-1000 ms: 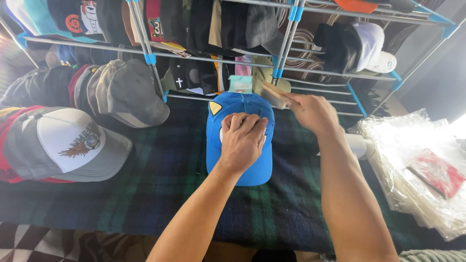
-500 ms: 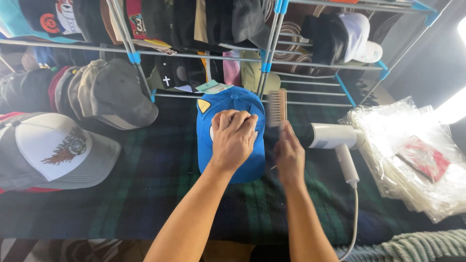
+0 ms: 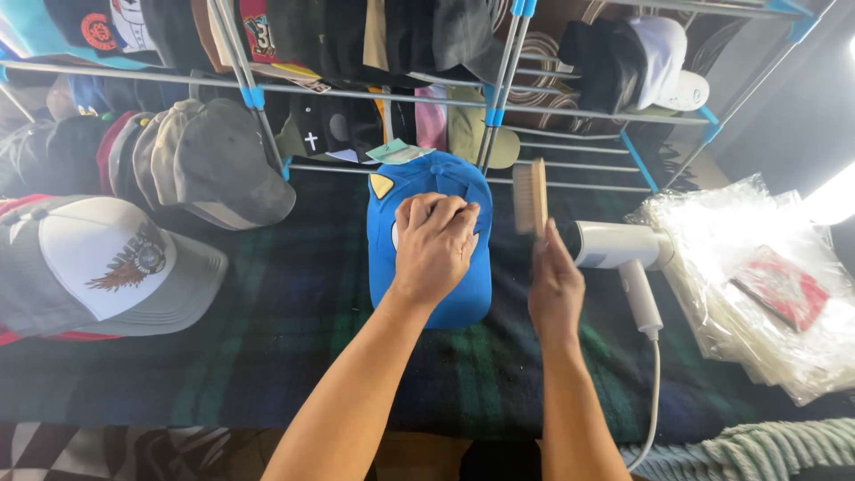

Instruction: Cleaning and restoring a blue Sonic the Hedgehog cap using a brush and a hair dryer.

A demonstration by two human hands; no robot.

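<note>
From the head camera, the blue cap [image 3: 429, 236] lies on the plaid-covered surface [image 3: 267, 330]. The left hand [image 3: 435, 242] rests on the cap, fingers curled closed. Just right of the cap, the right hand [image 3: 554, 283] holds a wooden brush [image 3: 530, 196], beside a white handheld steamer [image 3: 623, 258].

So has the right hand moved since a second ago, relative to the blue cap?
Yes. The right hand has come off the blue cap's top right and dropped beside its right edge, next to the wooden brush.
</note>
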